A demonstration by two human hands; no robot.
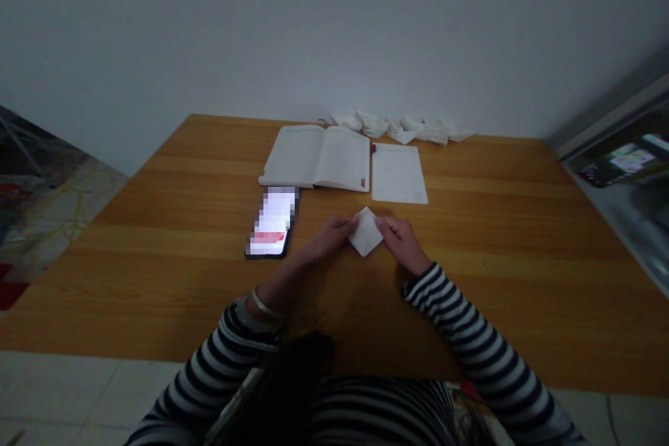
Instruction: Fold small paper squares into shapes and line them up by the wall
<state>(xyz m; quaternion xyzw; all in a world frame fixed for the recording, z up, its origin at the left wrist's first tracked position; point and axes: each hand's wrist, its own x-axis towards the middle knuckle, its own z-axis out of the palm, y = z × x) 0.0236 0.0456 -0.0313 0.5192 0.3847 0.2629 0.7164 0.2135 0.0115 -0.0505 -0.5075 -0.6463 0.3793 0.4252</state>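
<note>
A small diamond-shaped piece of folded white paper (pixel 366 233) is held between my two hands, just above the middle of the wooden table. My left hand (pixel 334 233) pinches its left corner between thumb and fingers. On the opposite corner, my right hand (pixel 401 237) has a similar pinch, thumb on top. The fingers under the paper are hidden. A phone (pixel 272 223) with a lit, blurred-out screen lies to the left of my left hand. Beyond the paper lies a loose white sheet (pixel 400 174), flat on the table.
An open notebook (pixel 318 157) lies behind the phone. Several folded white paper pieces (pixel 402 128) stand in a row along the back of the table (pixel 496 223), against the wall (pixel 334 28). At the far right is a shelf-like frame with a lit screen (pixel 635 157).
</note>
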